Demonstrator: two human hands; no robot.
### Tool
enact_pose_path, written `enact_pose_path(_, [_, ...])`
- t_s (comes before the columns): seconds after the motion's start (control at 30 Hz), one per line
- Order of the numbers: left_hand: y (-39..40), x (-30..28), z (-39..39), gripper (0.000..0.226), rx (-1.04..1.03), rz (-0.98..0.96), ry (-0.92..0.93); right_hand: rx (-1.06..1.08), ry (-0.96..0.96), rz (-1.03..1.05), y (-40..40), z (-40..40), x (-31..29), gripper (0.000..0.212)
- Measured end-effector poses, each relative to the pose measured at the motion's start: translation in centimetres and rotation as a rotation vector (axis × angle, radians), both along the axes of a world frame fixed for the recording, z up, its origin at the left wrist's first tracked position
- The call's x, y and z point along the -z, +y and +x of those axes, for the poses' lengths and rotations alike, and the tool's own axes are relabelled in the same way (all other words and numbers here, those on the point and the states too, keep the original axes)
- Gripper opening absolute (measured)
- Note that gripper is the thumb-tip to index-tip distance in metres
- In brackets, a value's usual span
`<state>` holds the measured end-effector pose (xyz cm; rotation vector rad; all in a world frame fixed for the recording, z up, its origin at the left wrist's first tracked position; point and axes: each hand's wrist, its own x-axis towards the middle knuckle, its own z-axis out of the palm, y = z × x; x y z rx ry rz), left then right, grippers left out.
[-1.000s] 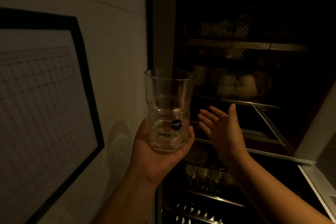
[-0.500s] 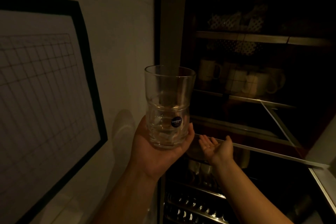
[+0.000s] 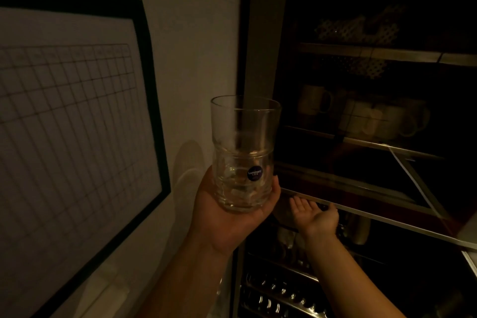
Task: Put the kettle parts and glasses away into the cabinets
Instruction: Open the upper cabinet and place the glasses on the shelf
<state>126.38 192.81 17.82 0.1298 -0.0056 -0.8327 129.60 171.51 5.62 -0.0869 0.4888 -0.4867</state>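
Note:
My left hand (image 3: 227, 217) holds up two clear glasses (image 3: 244, 152), one stacked inside the other, with a dark round sticker on the lower one. They stay upright, just left of the open cabinet (image 3: 260, 59). My right hand (image 3: 313, 215) is palm up under the front edge of a glass shelf or lifted door (image 3: 374, 215), its fingers reaching into the dark cabinet. Whether those fingers touch the edge is too dim to tell.
Pale mugs (image 3: 366, 116) stand on a middle shelf, with lattice-patterned items (image 3: 356, 31) on the shelf above. A metal dish rack (image 3: 278, 292) sits below. A framed grid chart (image 3: 64, 124) hangs on the wall to the left.
My right hand has dropped from beside the glasses and reached forward under the shelf edge. The glasses in my left hand have hardly moved. The view has shifted slightly.

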Motion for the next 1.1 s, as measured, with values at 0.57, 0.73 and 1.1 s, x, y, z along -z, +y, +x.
enact_pose_path(0.57, [3.4, 0.4, -0.6, 0.047, -0.040, 0.061, 0.024, -0.038, 0.191, -0.296, -0.6, 0.3, -0.1, 0.067])
enact_pose_path(0.73, [4.2, 0.1, -1.1, 0.049, -0.048, 0.052, 0.007, -0.079, 0.238, -0.363, -0.4, 0.1, -0.9, 0.065])
enact_pose_path(1.1, [5.5, 0.5, -1.6, 0.041, -0.057, 0.027, 0.044, -0.016, 0.366, -0.444, 1.7, -0.8, -0.8, 0.068])
